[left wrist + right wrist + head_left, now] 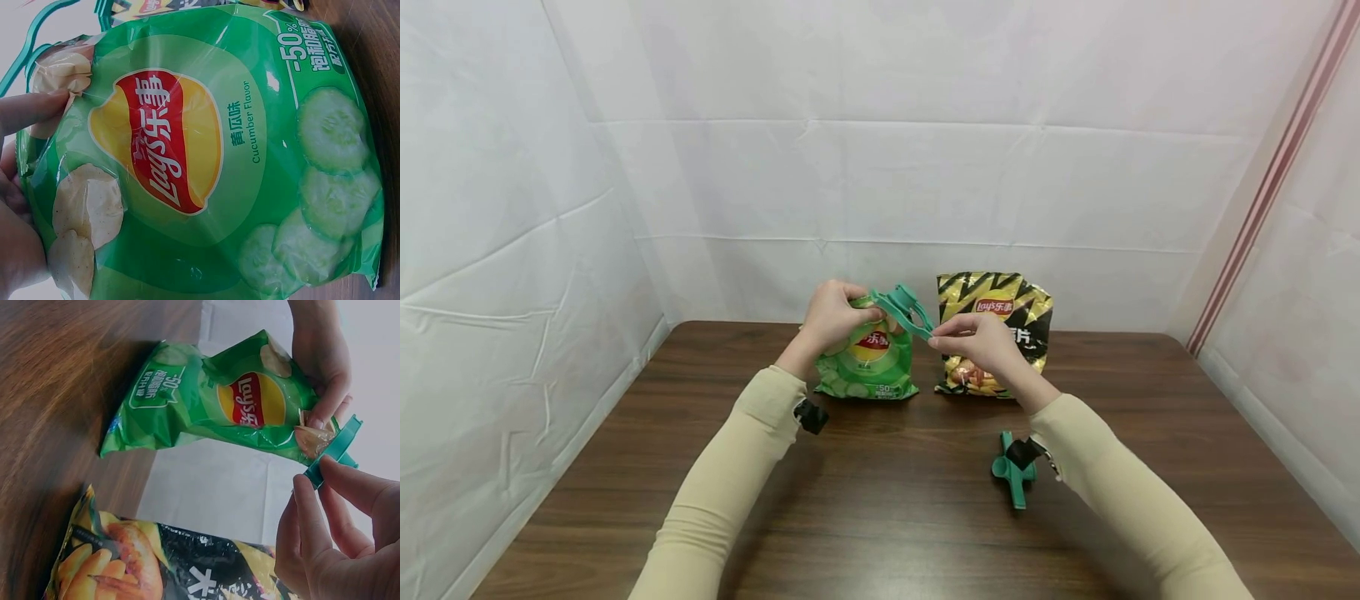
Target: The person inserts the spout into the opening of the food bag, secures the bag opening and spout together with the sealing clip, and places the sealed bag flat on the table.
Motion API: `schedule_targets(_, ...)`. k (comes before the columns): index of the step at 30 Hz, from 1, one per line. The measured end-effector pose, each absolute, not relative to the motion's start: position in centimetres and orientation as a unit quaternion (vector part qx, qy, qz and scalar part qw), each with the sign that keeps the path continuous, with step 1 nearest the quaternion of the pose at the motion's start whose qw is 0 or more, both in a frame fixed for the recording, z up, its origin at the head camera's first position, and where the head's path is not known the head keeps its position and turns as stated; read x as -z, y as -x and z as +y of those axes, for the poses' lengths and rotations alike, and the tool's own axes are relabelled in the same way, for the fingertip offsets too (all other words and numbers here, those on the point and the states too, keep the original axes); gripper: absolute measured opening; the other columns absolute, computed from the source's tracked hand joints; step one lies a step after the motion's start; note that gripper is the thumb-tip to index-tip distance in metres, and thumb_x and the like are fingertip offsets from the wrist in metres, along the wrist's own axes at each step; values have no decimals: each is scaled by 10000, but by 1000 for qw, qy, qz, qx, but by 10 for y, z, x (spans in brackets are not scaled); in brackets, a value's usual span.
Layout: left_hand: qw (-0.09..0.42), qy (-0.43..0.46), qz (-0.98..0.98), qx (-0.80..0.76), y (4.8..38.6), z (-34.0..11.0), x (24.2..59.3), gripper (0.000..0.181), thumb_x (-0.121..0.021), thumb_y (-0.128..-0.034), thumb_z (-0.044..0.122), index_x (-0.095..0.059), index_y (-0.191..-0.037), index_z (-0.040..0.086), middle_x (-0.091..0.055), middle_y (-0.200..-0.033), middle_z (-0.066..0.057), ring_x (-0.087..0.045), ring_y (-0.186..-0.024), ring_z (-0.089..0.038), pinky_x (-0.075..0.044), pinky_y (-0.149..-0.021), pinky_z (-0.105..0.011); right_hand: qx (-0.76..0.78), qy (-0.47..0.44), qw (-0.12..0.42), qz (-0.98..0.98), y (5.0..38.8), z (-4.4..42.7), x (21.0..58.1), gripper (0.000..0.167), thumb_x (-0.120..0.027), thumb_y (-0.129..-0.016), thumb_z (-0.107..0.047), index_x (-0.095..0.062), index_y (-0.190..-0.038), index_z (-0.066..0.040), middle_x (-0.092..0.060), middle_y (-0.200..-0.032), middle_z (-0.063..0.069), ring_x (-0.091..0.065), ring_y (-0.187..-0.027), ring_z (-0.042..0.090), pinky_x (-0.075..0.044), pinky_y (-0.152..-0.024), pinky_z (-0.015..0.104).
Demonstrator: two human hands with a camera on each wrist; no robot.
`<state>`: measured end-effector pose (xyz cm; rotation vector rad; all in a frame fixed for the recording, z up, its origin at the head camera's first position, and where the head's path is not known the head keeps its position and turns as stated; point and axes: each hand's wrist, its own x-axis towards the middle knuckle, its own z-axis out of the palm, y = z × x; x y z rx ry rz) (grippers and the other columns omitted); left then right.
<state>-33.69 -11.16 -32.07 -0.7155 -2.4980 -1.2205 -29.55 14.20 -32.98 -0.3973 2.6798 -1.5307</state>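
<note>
With our left hand (835, 318) we pinch the top of the green bag (868, 367), which stands on the table (850, 517). Our right hand (981, 337) pinches the end of a green clip (899, 301) between thumb and fingertips; that clip is at the green bag's top, just beside our left thumb, though we cannot tell whether it grips the bag. The black bag (1032, 325) stands to the right of the green bag, a gap between them. Our other clip (1015, 483) lies on the table, nearer us than the green bag and to its right.
</note>
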Motion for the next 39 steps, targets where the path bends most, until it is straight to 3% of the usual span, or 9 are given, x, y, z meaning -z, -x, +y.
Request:
schedule_targets(16,136,230,-866,423,338,-110,322,580,-726,-838,207,-252,-507,159,-154,-492,55,-159,-423,-115,-217,-460,-244,497,133,-3,858,305,128,328,237,-745,-823,-306,-739,-979,-128,-682,-1042,73,-638,-962,222,-504,-870,468)
schedule_targets(23,131,231,-866,423,337,-109,322,559,-722,-843,246,-295,-493,156,-200,-458,53,-198,-384,-95,-232,-434,-241,500,138,-17,854,309,125,329,233,-738,-832,-272,-734,-991,-102,-681,-1033,82,-638,-954,219,-525,-820,374)
schedule_targets(32,124,229,-866,426,337,-109,321,534,-716,-846,247,-334,-484,153,-236,-444,57,-232,-390,-113,-239,-436,-238,517,121,-19,847,310,120,329,233,-742,-827,-277,-732,-986,-106,-674,-1046,85,-626,-960,236,-511,-861,467)
schedule_targets(39,130,233,-866,422,337,-109,321,523,-715,-843,247,-335,-496,155,-249,-456,47,-250,-402,-118,-246,-452,-239,525,122,-22,842,308,119,330,240,-732,-840,-257,-728,-1010,-88,-665,-1091,94,-616,-985,241,-514,-855,450)
